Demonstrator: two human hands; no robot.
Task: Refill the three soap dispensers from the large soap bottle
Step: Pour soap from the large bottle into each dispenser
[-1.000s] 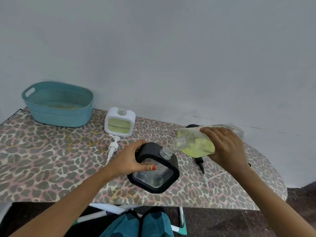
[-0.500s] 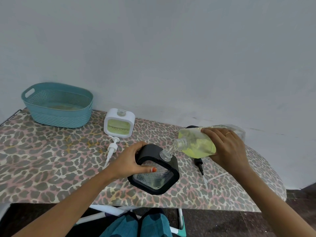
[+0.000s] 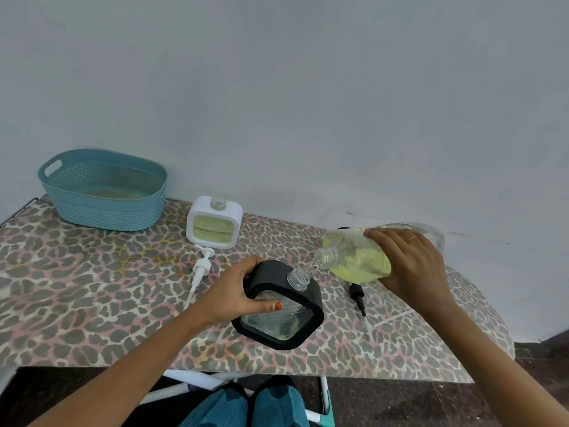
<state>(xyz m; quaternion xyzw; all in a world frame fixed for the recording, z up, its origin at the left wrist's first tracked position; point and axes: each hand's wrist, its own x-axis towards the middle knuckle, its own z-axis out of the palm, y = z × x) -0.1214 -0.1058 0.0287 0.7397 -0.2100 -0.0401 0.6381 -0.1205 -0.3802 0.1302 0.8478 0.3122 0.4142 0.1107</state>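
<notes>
From the head camera, the left hand (image 3: 234,291) curls round a tilted black dispenser (image 3: 277,322), thumb on its front. The right hand (image 3: 412,266) grips the tipped large soap bottle (image 3: 354,257), whose mouth is just above the dispenser's neck. A filled white dispenser (image 3: 214,223) stands beyond the left hand.

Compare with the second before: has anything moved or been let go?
Nothing visibly changed. The right hand still tilts the large soap bottle over the neck of the black dispenser; the left hand still grips it. White dispenser, white pump, black pump and basket stayed put.
</notes>
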